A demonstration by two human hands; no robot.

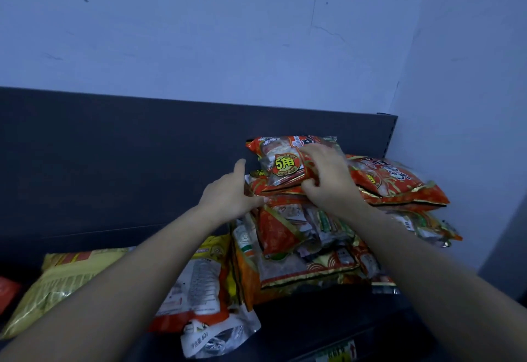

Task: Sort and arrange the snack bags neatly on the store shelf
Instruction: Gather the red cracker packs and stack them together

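Snack bag, red-orange crinkled foil with a clear window [288,162]: yellow round sticker reads "5角"; tops a heap of similar red-and-gold bags [305,242] at the right end of the dark shelf [328,324], long axis running left to right, tilted. Right hand [328,182] grips its right edge; left hand [231,193] pinches the bag beneath, forefinger extended. Another red bag [396,185] lies just right. Yellow foil bag [60,279] and white-orange pouch [205,299], marked "60g", lie left. Dark back panel [114,162]; bluish wall [228,33] behind.
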